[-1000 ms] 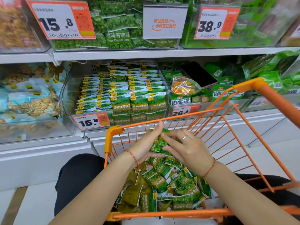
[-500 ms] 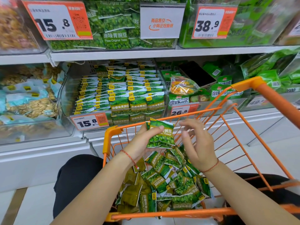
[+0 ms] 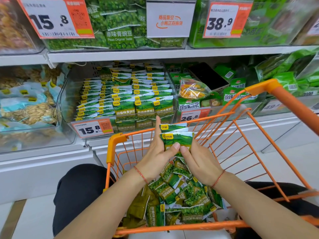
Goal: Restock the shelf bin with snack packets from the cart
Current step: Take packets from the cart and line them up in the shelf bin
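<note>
Store shelf at 12 o'clock with clear shelf bin (image 3: 96, 94) of green packets; orange cart (image 3: 259, 128) below; left hand (image 3: 156, 152) and right hand (image 3: 198, 161) both pinch a small stack of snack packets (image 3: 177, 137) above loose packets (image 3: 181, 195) at 6 o'clock.

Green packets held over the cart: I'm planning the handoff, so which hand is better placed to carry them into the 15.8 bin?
Left. The left hand sits on the bin side and backs the held packets; the right hand only pinches them.

glossy foil snack packets (image 3: 177, 140); orange painted wire cart (image 3: 255, 128).
</note>
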Demonstrator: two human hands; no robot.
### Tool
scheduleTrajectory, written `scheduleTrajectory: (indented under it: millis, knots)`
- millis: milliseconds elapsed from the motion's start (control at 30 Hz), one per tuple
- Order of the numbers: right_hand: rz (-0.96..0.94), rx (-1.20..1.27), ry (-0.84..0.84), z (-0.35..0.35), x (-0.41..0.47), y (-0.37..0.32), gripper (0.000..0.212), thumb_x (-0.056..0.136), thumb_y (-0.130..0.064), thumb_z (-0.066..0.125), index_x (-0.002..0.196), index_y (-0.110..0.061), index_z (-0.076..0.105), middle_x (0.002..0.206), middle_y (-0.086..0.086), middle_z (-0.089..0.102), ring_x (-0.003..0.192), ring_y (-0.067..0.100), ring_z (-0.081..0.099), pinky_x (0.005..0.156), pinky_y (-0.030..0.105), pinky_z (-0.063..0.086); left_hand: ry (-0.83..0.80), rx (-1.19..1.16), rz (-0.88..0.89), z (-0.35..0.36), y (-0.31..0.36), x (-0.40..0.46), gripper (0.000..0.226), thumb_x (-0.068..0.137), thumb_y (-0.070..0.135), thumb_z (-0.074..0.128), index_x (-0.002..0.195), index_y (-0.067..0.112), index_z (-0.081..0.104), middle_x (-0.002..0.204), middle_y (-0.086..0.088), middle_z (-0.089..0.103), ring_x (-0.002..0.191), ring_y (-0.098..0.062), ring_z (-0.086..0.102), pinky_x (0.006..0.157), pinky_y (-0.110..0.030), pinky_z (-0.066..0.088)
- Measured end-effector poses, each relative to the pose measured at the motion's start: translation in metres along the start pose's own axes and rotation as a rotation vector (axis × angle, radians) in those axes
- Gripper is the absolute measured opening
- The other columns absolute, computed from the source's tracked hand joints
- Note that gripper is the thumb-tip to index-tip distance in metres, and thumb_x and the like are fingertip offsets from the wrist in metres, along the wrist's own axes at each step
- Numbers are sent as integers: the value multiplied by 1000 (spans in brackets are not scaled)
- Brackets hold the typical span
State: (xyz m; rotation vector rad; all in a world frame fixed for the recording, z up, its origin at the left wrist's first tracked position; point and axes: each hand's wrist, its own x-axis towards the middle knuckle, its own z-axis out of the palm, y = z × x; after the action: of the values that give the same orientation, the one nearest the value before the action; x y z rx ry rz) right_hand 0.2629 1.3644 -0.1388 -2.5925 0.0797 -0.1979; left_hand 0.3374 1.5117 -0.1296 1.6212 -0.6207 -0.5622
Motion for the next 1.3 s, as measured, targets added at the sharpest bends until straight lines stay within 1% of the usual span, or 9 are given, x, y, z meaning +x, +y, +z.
scheduleTrajectory:
  millis: [133, 300, 500, 633, 733, 933, 1033, 1133, 1300]
  knots:
    - [-64, -132, 119, -3, 2, -10, 78, 88, -62, 14, 152, -16, 11, 74, -21, 39, 50, 2, 35, 45, 15, 21, -30, -43, -56, -3, 1, 1, 88, 79, 69, 53, 125, 67, -21, 157, 8, 19, 139, -11, 30, 112, -35, 34]
    - [-53, -172, 167, -12, 0, -18, 71, 98, -55, 23, 150, -13, -1, 59, -22, 21, 40, -1, 19, 43, 7, 8, -80, -163, -70, -6, 0, -1, 100, 86, 22, 60, 144, 44, -18, 136, 13, 45, 110, -9, 54, 93, -23, 45]
    - [-156, -245, 212, -9, 0, -19, 70, 99, -52, 21, 150, -6, 7, 60, -8, 54, 40, 8, 44, 44, 6, 8, -58, -159, -37, -9, 2, -5, 112, 66, 52, 70, 137, 59, -16, 156, 9, 20, 137, -17, 36, 107, -43, 40]
    - [-176, -197, 231, -6, 3, -18, 69, 97, -49, 26, 150, -12, 2, 64, -20, 38, 48, -3, 31, 46, 5, 14, -31, -111, 17, -8, 1, -7, 102, 74, 61, 66, 142, 55, -9, 147, 10, 39, 135, -13, 40, 110, -50, 33]
    - [-183, -200, 250, -9, 9, -19, 70, 98, -55, 19, 151, -12, 2, 64, -30, 27, 45, -11, 26, 46, 3, 13, 34, 15, 36, -13, 11, -6, 75, 81, 56, 59, 143, 36, 23, 134, 10, 52, 125, -8, 49, 106, -44, 40]
    - [-351, -272, 216, -17, 44, -40, 72, 95, -64, 16, 152, -22, 2, 59, -13, 49, 48, 2, 42, 42, 17, 26, 143, 229, 75, -63, 25, -8, 75, 78, 61, 57, 136, 22, 30, 133, 5, 53, 123, -10, 50, 105, -39, 40]
    - [-384, -218, 321, -18, 77, -42, 63, 98, -54, 21, 148, -16, 22, 90, 4, 66, 76, 19, 57, 68, 34, 45, 400, 120, 55, -109, 30, -4, 91, 70, 63, 64, 139, 14, 30, 126, 7, 58, 119, -11, 53, 103, -33, 41]
    - [-270, -218, 408, -19, 119, -38, 60, 97, -46, 28, 143, -9, 35, 113, 11, 61, 109, 28, 51, 110, 41, 24, 602, 69, 0, -157, 31, 13, 66, 82, 46, 67, 132, 13, 38, 115, 11, 58, 112, -10, 54, 93, -23, 39]
    - [-163, -406, 401, -21, 178, -20, 61, 94, -46, 25, 133, -5, 47, 121, 22, 56, 127, 37, 42, 112, 50, 19, 670, 62, -111, -220, 10, 72, 107, 51, 69, 74, 133, 8, 42, 130, -2, 56, 117, -17, 55, 106, -41, 40]
